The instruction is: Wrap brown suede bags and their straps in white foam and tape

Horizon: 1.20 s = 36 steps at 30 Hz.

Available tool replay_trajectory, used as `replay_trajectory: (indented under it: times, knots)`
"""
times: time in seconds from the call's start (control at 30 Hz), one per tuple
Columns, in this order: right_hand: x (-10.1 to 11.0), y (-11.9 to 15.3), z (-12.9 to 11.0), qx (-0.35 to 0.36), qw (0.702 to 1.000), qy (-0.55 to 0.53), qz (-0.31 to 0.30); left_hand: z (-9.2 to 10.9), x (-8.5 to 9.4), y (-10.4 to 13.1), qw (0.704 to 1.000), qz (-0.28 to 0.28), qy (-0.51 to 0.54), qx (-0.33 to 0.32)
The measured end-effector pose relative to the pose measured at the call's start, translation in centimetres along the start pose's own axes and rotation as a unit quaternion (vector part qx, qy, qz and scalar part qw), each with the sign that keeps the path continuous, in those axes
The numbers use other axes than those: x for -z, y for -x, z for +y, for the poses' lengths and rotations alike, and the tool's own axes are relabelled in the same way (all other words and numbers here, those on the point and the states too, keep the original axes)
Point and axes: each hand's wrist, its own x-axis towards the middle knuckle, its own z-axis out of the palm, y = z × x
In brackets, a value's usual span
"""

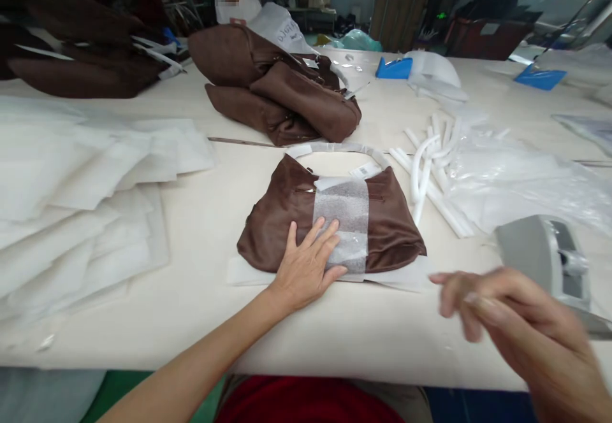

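Observation:
A brown handbag (272,225) lies flat on the table with a translucent foam strip (342,209) across its middle and a wrapped handle (344,148) at the top. My left hand (308,267) rests on the bag's lower part, fingers spread, partly over the strip. White sheeting (248,273) shows beneath the bag. To the right, above the table, my right hand (502,308) is raised and blurred, its fingers curled near the thumb; whether something small is between them cannot be made out.
White sheets (86,206) are piled at the left. More brown bags (306,92) lie behind. White tubes (423,174), clear plastic (530,181) and a grey dispenser (530,251) are at the right. Blue dispensers (394,68) stand farther back. A person (236,6) is across the table.

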Motion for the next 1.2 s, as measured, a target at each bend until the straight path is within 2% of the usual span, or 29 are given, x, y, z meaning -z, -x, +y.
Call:
replay_trajectory:
  times: [0.07,0.1,0.2,0.3,0.43,0.53,0.63,0.7,0.77,0.83,0.93,1.0,1.1,1.2]
  knots:
    - [-4.2,-5.6,-0.4,0.036,0.992,-0.031,-0.113,0.0,-0.1,0.0,1.000,-0.003,0.006,-0.003]
    - [-5.8,-7.7,0.1,0.011,0.989,-0.015,-0.147,-0.1,-0.1,0.0,1.000,-0.005,0.009,-0.005]
    - [-8.3,-11.3,2.4,-0.055,0.978,0.037,-0.196,-0.8,0.2,0.0,1.000,-0.013,0.013,-0.017]
    - [-8.3,-11.6,4.0,-0.061,0.977,0.048,-0.199,-2.3,1.3,0.3,0.999,-0.027,0.013,-0.044]
    - [-7.8,-11.1,4.4,-0.061,0.976,0.050,-0.204,-4.7,2.6,0.6,0.999,-0.017,0.010,-0.033]
    - [-7.5,-11.2,3.8,-0.067,0.970,0.064,-0.224,-5.7,2.7,0.6,1.000,-0.010,0.025,-0.017]
    - [-7.0,-12.0,1.8,-0.081,0.948,0.065,-0.301,-5.8,2.5,0.6,0.999,-0.008,0.043,-0.011]
    - [-6.9,-13.3,-0.3,-0.085,0.915,0.071,-0.388,-5.6,2.3,0.6,0.999,-0.004,0.052,-0.013]
    - [-7.4,-15.1,-2.2,-0.077,0.869,0.102,-0.479,-5.6,2.2,0.7,0.998,-0.002,0.059,-0.014]
    - [-8.5,-17.3,-3.4,-0.053,0.826,0.185,-0.529,-5.6,2.1,0.7,0.998,-0.001,0.063,-0.013]
    - [-10.8,-20.1,-3.5,0.027,0.770,0.381,-0.511,-5.6,2.2,0.8,0.998,0.001,0.066,-0.008]
    - [-12.3,-21.3,-3.1,0.086,0.721,0.485,-0.486,-5.6,2.2,0.8,0.998,0.001,0.065,-0.009]
    - [-13.7,-22.0,-2.8,0.122,0.653,0.569,-0.484,-5.7,2.3,0.8,0.998,0.006,0.063,-0.017]
    - [-14.2,-22.0,-2.8,0.141,0.626,0.595,-0.483,-5.8,2.1,0.8,0.998,0.008,0.069,-0.014]
